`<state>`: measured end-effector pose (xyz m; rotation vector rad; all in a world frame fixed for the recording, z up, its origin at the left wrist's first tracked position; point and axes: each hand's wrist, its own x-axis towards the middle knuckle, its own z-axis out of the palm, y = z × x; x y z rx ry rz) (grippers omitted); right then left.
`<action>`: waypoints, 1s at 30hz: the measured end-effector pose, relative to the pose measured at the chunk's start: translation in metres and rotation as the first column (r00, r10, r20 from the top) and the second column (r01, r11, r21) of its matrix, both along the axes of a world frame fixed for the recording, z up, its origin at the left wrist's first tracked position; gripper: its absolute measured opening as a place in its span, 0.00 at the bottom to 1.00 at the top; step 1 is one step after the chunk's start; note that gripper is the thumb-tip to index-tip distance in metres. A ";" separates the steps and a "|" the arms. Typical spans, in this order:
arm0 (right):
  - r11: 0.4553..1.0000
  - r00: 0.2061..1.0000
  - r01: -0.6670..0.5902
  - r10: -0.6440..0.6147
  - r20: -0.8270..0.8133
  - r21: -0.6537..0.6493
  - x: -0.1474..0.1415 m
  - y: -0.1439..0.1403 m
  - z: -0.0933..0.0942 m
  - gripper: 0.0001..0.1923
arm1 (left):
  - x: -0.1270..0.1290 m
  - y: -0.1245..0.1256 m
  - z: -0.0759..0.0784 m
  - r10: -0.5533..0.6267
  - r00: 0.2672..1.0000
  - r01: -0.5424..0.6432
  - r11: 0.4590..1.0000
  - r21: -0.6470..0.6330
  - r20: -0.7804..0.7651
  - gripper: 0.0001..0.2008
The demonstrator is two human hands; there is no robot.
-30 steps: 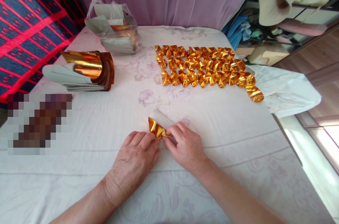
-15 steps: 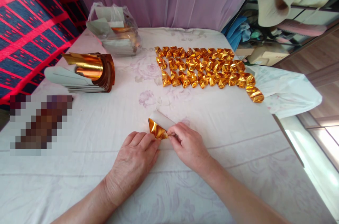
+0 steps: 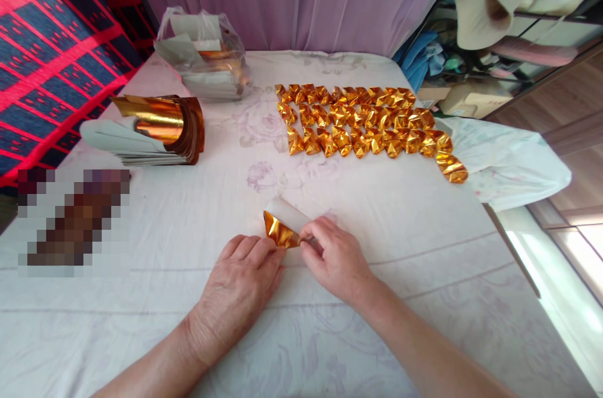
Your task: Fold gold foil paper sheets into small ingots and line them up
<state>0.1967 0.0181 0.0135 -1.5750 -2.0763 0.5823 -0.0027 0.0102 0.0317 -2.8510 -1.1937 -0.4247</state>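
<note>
A partly folded sheet of gold foil paper (image 3: 279, 230) lies on the table in front of me, its gold side showing on the near flap and its pale backing on the far one. My left hand (image 3: 245, 272) presses its near edge, fingers curled together. At the right corner, my right hand (image 3: 333, 255) pinches the paper between thumb and forefinger. Beyond the hands, several folded gold foil pieces (image 3: 360, 140) sit in rows. To the left stands a curled stack of gold foil sheets (image 3: 160, 125), pale backing outward on one side.
A clear plastic bag (image 3: 207, 53) with more foil sheets stands at the back left. A floral cloth (image 3: 188, 216) covers the table. A white plastic bag (image 3: 518, 162) hangs at the right edge beside a cluttered shelf (image 3: 485, 65). A blurred-out patch covers something at the left.
My right hand's fingertips have shifted very slightly right along the paper's corner. The left hand and the folded pieces look the same, apart from a tiny camera shift.
</note>
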 end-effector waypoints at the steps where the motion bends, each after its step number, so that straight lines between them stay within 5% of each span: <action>1: 1.000 1.000 0.013 -0.013 0.021 0.009 -0.002 -0.001 0.000 0.04 | 0.000 0.000 0.000 0.000 1.000 0.000 1.000 -0.001 -0.002 0.10; 30: 0.994 0.996 -0.071 0.075 -0.046 0.082 0.005 -0.003 -0.003 0.14 | -0.010 0.007 0.002 -0.011 0.985 0.014 1.000 -0.014 0.169 0.10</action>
